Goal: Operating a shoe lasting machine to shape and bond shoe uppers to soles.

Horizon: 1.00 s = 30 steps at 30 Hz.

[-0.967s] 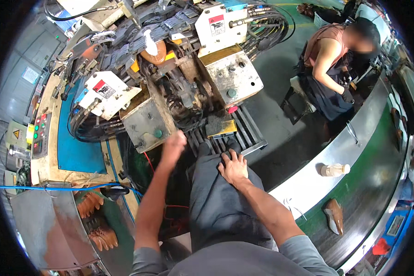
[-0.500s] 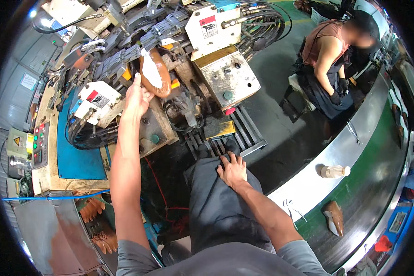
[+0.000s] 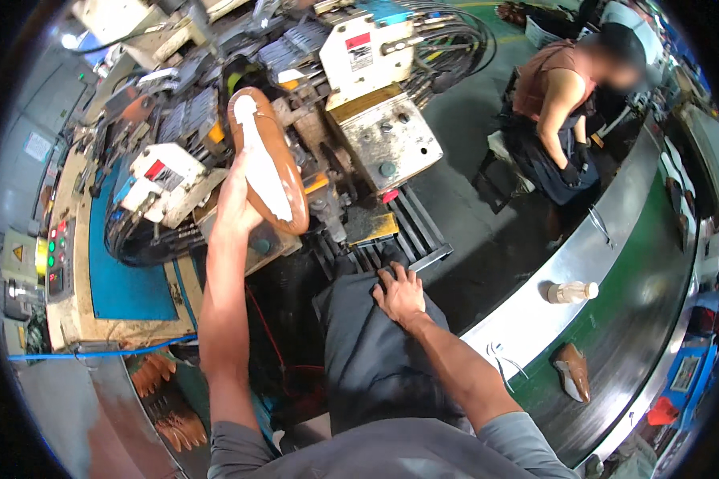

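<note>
My left hand [image 3: 236, 201] is closed on the side of a brown leather shoe upper [image 3: 266, 164] that is pulled over a last. Its white underside faces up, and its rounded end points toward me. The piece is held in front of a shoe-making machine [image 3: 363, 60] with metal clamps, hoses and white side plates. Some of my left fingers are hidden beneath the shoe. My right hand [image 3: 399, 295] lies on my dark trouser leg, fingers spread, with nothing in it.
To the right curves a green conveyor [image 3: 615, 319] with a metal edge. On it are a pale bottle [image 3: 573, 292] and another brown shoe upper [image 3: 572, 374]. A co-worker [image 3: 555, 104] sits beyond. Brown uppers [image 3: 181, 419] lie at lower left, below a button panel [image 3: 58, 255].
My left hand has gripped the shoe upper and drawn it out of the machine's clamps, up and toward me. My right hand stays on my leg. The view has shifted slightly.
</note>
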Tool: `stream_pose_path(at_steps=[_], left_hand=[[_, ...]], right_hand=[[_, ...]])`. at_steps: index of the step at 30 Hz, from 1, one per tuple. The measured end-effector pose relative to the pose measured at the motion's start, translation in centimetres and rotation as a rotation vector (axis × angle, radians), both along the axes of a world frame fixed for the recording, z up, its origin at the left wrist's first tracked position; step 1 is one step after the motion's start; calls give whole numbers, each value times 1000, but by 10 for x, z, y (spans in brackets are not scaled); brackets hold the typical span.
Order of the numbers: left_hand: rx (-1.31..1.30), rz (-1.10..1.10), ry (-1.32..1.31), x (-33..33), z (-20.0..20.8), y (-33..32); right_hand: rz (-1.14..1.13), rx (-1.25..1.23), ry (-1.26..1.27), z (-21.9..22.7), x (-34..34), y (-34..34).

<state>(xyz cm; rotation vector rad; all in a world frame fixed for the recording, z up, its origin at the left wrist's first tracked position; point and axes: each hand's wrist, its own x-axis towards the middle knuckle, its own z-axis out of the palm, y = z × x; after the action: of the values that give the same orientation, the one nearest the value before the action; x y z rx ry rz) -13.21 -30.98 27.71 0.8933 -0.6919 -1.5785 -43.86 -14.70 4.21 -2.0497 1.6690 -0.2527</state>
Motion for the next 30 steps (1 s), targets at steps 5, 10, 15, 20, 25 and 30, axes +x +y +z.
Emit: stream_pose_path(at_steps=[5, 10, 15, 20, 25, 30], left_hand=[[-105, 148, -75, -3, -26, 137], [229, 533, -311, 56, -121, 310], [869, 762, -734, 160, -194, 508], [1178, 757, -1646, 296, -252, 647], [1536, 317, -1907, 339, -307, 670], [1213, 213, -1944, 382, -291, 751]], right_hand=[[52, -92, -47, -13, 6, -4], [146, -158, -52, -15, -10, -8], [193, -228, -35, -29, -35, -6], [236, -206, -12, -28, -17, -6], [272, -60, -47, -17, -10, -9], [-13, 89, -214, 11, -115, 9]])
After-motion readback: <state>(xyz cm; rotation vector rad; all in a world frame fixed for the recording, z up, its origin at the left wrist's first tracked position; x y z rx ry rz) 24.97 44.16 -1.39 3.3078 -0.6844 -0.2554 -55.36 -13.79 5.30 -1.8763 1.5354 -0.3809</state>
